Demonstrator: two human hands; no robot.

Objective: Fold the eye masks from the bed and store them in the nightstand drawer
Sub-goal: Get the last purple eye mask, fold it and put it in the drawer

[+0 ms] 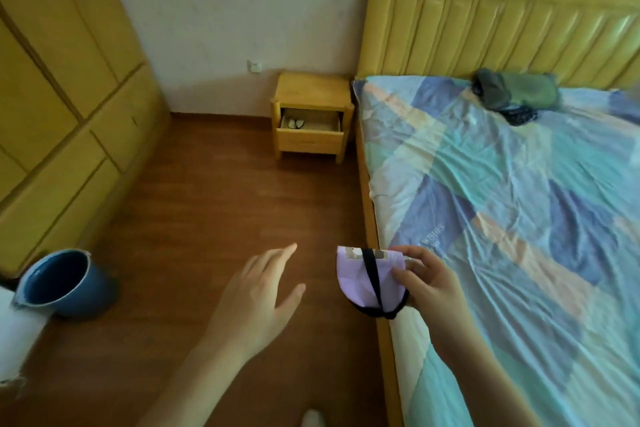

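A: Starting at the far left, what do we see?

B: We see the wardrobe (65, 87) along the left wall, and below it a blue bucket (65, 282) standing on the wooden floor (194, 204).

A: And our left hand?

B: Our left hand (258, 302) hangs over the floor with the fingers spread and loose, grasping nothing. It is apart from the mask, with a gap of bare floor between its fingertips and the cloth.

A: Then the mask itself?

B: The purple eye mask (360, 279) is just right of that hand, folded into a half-round shape with its black strap (372, 276) running down across the front and knotted at the lower edge. Our right hand (427, 282) pinches it by its right side, thumb on the front face and fingers along the top edge and behind. So the mask sticks out to the left of the right hand, held in the air above the wooden edge of the bed (375, 225).

A: What about the nightstand?

B: We see the nightstand (311, 90) farther off against the wall, touching the bed's head end. Its drawer (310, 140) is pulled open, and something small in black and white lies inside at the left; we cannot tell exactly what.

A: And to the right?

B: The patterned sheet (519, 218) covers the bed, with a dark green bundle (516, 92) near the headboard (502, 21).
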